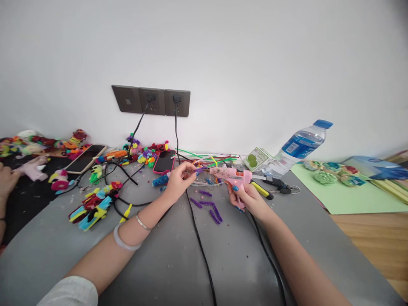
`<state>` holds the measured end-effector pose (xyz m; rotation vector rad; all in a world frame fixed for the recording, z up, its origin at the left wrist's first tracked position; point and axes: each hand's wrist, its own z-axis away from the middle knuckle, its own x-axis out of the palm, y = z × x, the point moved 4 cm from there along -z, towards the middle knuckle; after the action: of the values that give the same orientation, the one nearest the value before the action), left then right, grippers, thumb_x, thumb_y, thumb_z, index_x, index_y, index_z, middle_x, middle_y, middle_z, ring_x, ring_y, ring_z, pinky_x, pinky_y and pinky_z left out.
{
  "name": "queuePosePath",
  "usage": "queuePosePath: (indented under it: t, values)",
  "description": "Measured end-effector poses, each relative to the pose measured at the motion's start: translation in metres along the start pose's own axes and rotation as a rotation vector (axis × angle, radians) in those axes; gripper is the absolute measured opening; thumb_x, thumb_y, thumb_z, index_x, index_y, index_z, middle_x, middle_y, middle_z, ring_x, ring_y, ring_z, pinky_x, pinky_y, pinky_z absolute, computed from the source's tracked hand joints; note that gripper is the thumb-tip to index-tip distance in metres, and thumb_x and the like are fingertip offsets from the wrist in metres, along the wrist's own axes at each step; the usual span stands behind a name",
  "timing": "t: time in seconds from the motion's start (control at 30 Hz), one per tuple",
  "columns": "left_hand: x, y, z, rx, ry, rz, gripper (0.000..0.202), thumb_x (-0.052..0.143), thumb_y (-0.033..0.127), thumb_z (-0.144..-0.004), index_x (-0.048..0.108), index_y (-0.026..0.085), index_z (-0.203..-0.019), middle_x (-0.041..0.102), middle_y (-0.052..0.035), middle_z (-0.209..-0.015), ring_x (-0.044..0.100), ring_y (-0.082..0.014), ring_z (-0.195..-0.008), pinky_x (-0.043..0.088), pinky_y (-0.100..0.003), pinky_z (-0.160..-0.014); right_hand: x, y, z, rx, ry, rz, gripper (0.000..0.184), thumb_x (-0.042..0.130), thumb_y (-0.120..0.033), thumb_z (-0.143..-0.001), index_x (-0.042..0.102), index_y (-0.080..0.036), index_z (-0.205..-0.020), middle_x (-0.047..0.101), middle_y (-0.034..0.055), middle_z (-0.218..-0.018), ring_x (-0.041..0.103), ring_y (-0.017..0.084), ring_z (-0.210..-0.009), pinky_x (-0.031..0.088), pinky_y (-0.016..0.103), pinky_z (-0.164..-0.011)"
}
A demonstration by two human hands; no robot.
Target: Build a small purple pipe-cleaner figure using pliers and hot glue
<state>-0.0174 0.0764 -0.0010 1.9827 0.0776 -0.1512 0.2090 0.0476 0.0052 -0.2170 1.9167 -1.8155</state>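
My right hand (247, 196) grips a pink hot glue gun (232, 174) by its handle, nozzle pointing left. My left hand (179, 177) pinches a short purple pipe-cleaner piece (200, 169) right at the nozzle tip. Both hands hover just above a grey mat (178, 255). Several more purple pieces (208, 206) lie on the mat below the gun. The gun's black cord (270, 263) trails back towards me.
Wall sockets (151, 100) with two black cables (197, 238) plugged in. Two phones (164, 161) (85, 158), colourful craft figures (92, 206), a tilted water bottle (296, 148), green paper (360, 195) with paper flowers, keys (287, 187). Another person's hand (6, 180) and a second glue gun (33, 168) are at the left.
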Motion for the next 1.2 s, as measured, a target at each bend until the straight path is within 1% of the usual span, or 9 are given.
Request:
queuePosePath:
  t: [0.17, 0.47, 0.8, 1.0, 1.07, 1.13, 1.2]
  values:
    - [0.0, -0.001, 0.0, -0.003, 0.0, 0.009, 0.012, 0.064, 0.026, -0.08, 0.06, 0.018, -0.088, 0.064, -0.0044, -0.087, 0.06, -0.0139, -0.075, 0.049, -0.023, -0.065, -0.001, 0.0, 0.0, -0.002, 0.005, 0.012, 0.058, 0.046, -0.078, -0.082, 0.049, -0.021, -0.074, 0.049, -0.0039, -0.042, 0.034, 0.009, -0.033, 0.027, 0.022, -0.034]
    - [0.0, 0.0, 0.0, -0.015, 0.008, 0.023, 0.012, 0.064, 0.025, -0.079, 0.06, 0.018, -0.088, 0.062, -0.004, -0.086, 0.06, -0.0146, -0.078, 0.05, -0.023, -0.067, -0.006, 0.009, 0.001, 0.014, 0.007, 0.053, 0.06, 0.045, -0.074, -0.086, 0.049, -0.02, -0.06, 0.049, -0.0009, -0.043, 0.037, 0.009, -0.036, 0.028, 0.022, -0.036]
    - [0.0, -0.003, 0.0, -0.023, 0.018, 0.047, 0.013, 0.064, 0.026, -0.079, 0.06, 0.018, -0.088, 0.061, -0.0038, -0.087, 0.06, -0.0152, -0.081, 0.051, -0.023, -0.067, -0.007, 0.004, 0.001, 0.013, 0.019, 0.099, 0.066, 0.042, -0.078, -0.085, 0.048, -0.02, -0.054, 0.049, -0.0004, -0.041, 0.036, 0.008, -0.035, 0.028, 0.023, -0.037]
    - [0.0, -0.003, 0.0, -0.009, 0.011, 0.053, 0.011, 0.063, 0.022, -0.08, 0.06, 0.018, -0.089, 0.06, -0.0037, -0.087, 0.059, -0.0143, -0.082, 0.05, -0.021, -0.067, -0.008, 0.003, 0.001, 0.008, 0.036, 0.128, 0.069, 0.042, -0.08, -0.083, 0.047, -0.02, -0.049, 0.049, 0.0004, -0.04, 0.037, 0.008, -0.035, 0.029, 0.023, -0.036]
    - [0.0, -0.003, 0.0, -0.009, 0.011, 0.054, 0.011, 0.063, 0.022, -0.08, 0.06, 0.018, -0.089, 0.06, -0.0037, -0.087, 0.059, -0.0142, -0.082, 0.05, -0.021, -0.067, -0.009, 0.002, 0.0, 0.014, 0.055, 0.128, 0.067, 0.044, -0.08, -0.082, 0.05, -0.02, -0.053, 0.049, -0.0002, -0.04, 0.038, 0.008, -0.034, 0.03, 0.022, -0.036]
    - [0.0, -0.004, 0.0, -0.011, 0.012, 0.058, 0.011, 0.063, 0.022, -0.08, 0.06, 0.018, -0.089, 0.06, -0.0036, -0.087, 0.059, -0.0143, -0.082, 0.05, -0.022, -0.067, -0.011, 0.002, 0.001, 0.021, 0.101, 0.103, 0.062, 0.047, -0.078, -0.081, 0.055, -0.019, -0.063, 0.049, -0.0018, -0.041, 0.038, 0.009, -0.034, 0.032, 0.022, -0.036]
    - [0.0, -0.004, 0.0, -0.013, 0.014, 0.065, 0.011, 0.063, 0.022, -0.08, 0.06, 0.018, -0.089, 0.06, -0.0035, -0.087, 0.059, -0.0144, -0.081, 0.05, -0.022, -0.068, -0.013, 0.001, 0.002, 0.02, 0.137, 0.069, 0.058, 0.049, -0.076, -0.082, 0.058, -0.019, -0.074, 0.051, -0.0028, -0.042, 0.037, 0.009, -0.033, 0.031, 0.022, -0.035]
